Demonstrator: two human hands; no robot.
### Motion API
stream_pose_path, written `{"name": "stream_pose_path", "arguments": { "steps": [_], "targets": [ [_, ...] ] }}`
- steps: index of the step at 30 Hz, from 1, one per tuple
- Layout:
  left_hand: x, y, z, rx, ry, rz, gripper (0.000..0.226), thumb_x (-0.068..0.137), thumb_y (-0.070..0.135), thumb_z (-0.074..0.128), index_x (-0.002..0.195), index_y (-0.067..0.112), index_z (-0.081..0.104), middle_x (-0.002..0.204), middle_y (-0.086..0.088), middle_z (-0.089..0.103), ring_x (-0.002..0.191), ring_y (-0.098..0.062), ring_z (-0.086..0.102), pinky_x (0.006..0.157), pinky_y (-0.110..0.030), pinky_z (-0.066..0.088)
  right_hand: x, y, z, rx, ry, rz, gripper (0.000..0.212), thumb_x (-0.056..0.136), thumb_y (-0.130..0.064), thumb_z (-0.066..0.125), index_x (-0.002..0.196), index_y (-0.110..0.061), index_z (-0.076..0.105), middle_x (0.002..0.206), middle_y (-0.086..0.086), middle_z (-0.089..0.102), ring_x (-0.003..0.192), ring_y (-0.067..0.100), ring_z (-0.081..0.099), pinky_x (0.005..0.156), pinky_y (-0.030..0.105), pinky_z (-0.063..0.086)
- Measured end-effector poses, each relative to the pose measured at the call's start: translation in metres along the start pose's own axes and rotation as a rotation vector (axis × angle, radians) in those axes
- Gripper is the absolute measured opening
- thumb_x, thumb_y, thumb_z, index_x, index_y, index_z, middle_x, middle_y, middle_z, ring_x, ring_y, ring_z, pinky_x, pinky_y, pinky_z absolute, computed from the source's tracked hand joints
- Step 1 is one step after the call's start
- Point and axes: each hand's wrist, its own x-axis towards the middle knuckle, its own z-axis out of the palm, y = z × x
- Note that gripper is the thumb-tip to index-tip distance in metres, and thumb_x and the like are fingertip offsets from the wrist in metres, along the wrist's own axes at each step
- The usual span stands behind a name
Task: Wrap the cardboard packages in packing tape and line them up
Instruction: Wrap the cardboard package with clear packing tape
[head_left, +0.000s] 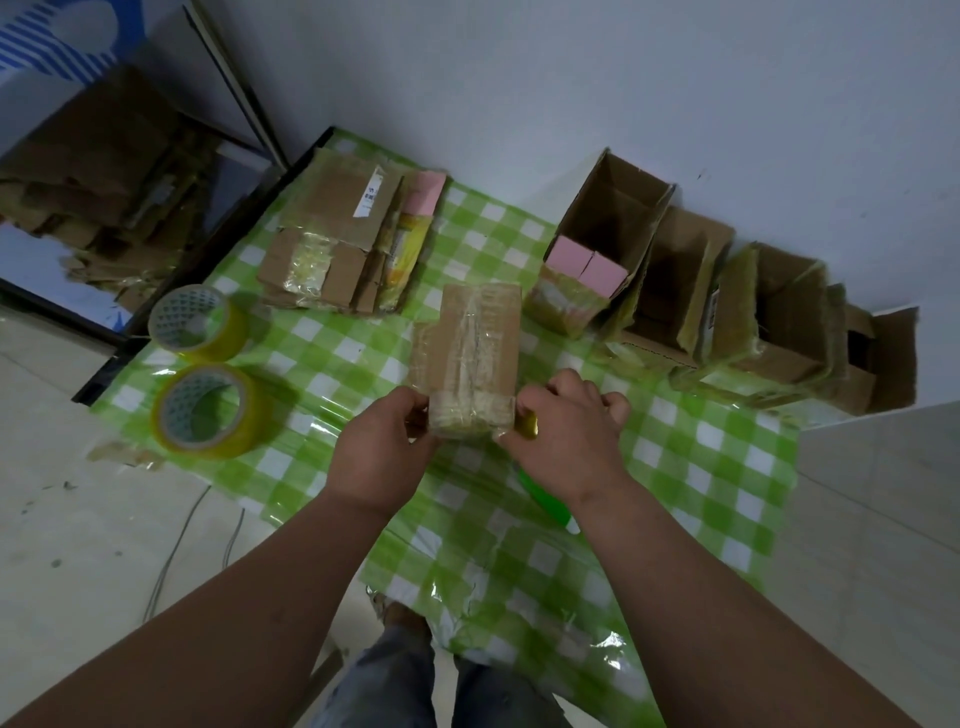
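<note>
Both your hands close on the near end of the box (470, 353): your left hand (382, 449) curls round its left corner to steady it, while your right hand (566, 436) pinches at the right corner with something yellow, likely a tape end or small roll, in its fingers, so tape can be pulled tight across that end. That box sits mid-table on the checked cloth (701, 467), within easy reach. Two tape rolls (208, 410) wait to your left as spares. Flat cardboard (332, 244) lies beyond, and open boxes (691, 291) stand in a row along the wall at right.
</note>
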Motion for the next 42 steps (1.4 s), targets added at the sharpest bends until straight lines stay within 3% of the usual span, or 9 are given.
{"name": "stream_pose_path", "arguments": {
  "steps": [5,16,23,27,29,31,34,38,42],
  "targets": [
    [0.002,-0.005,0.006,0.068,0.043,0.006,0.02,0.082,0.024,0.077,0.094,0.023,0.062,0.088,0.01,0.067,0.079,-0.012,0.065,0.061,-0.024,0.04,-0.002,-0.003,0.005,0.01,0.052,0.028,0.026,0.075,-0.061,0.068,0.084,-0.039,0.059,0.094,-0.009,0.039,0.091,0.012,0.035,0.078,0.03,0.007],
    [-0.003,-0.003,0.014,-0.168,0.015,-0.242,0.024,0.085,0.013,0.073,0.089,0.031,0.056,0.091,0.016,0.065,0.078,-0.001,0.061,0.054,-0.014,0.037,-0.005,-0.001,0.001,0.079,-0.055,0.077,0.009,0.08,-0.031,0.064,0.088,-0.035,0.065,0.103,-0.007,0.045,0.108,0.018,0.047,0.079,0.028,0.006],
    [0.005,-0.004,0.008,0.035,-0.05,-0.114,0.02,0.087,0.012,0.068,0.085,0.026,0.055,0.086,0.009,0.064,0.077,-0.01,0.062,0.05,-0.014,0.032,-0.007,-0.003,-0.002,0.108,-0.099,0.078,0.021,0.069,-0.055,0.05,0.082,-0.039,0.056,0.101,-0.01,0.042,0.103,0.011,0.039,0.079,0.027,0.005],
    [0.007,-0.007,-0.003,-0.102,-0.128,-0.053,0.023,0.09,0.007,0.058,0.099,0.027,0.053,0.093,0.009,0.068,0.073,0.0,0.065,0.054,-0.01,0.043,-0.009,-0.003,0.0,0.126,-0.062,0.089,0.043,0.063,-0.074,0.033,0.078,-0.039,0.053,0.1,-0.01,0.044,0.1,0.009,0.037,0.081,0.028,0.007],
    [0.007,-0.006,-0.009,-0.085,-0.172,0.01,0.02,0.095,0.023,0.057,0.111,0.031,0.048,0.094,0.007,0.069,0.078,-0.003,0.066,0.058,-0.019,0.046,-0.01,-0.003,0.002,0.096,-0.042,0.084,0.05,0.064,-0.082,0.033,0.078,-0.038,0.052,0.1,-0.01,0.045,0.098,0.009,0.036,0.08,0.028,0.006],
    [0.007,-0.004,-0.013,0.033,-0.192,0.078,0.042,0.089,0.04,0.066,0.124,0.032,0.044,0.091,0.01,0.064,0.079,-0.006,0.064,0.057,-0.017,0.04,-0.009,-0.004,0.003,0.071,-0.026,0.08,0.048,0.068,-0.083,0.041,0.078,-0.038,0.052,0.099,-0.01,0.045,0.098,0.01,0.036,0.078,0.028,0.005],
    [0.011,-0.002,-0.014,0.116,-0.15,0.141,0.062,0.083,0.036,0.075,0.134,0.031,0.04,0.083,0.011,0.059,0.075,-0.013,0.062,0.055,-0.019,0.038,-0.01,-0.003,0.006,0.063,0.016,0.065,0.046,0.069,-0.08,0.049,0.08,-0.036,0.057,0.095,-0.01,0.045,0.096,0.009,0.038,0.078,0.028,0.005],
    [0.013,-0.007,-0.013,0.171,-0.135,0.266,0.067,0.083,0.035,0.075,0.138,0.039,0.037,0.081,0.009,0.061,0.074,-0.016,0.062,0.064,-0.026,0.043,-0.011,-0.002,0.008,0.059,0.07,0.034,0.047,0.068,-0.08,0.048,0.076,-0.035,0.057,0.091,-0.011,0.046,0.094,0.011,0.044,0.081,0.028,0.006],
    [0.016,-0.012,-0.011,0.214,-0.083,0.377,0.062,0.084,0.032,0.074,0.141,0.026,0.049,0.092,-0.002,0.072,0.081,-0.023,0.066,0.068,-0.026,0.043,-0.009,0.0,0.008,0.039,0.08,0.002,0.05,0.067,-0.081,0.048,0.075,-0.033,0.06,0.091,-0.011,0.048,0.096,0.013,0.048,0.086,0.031,0.009]
  ]
}}
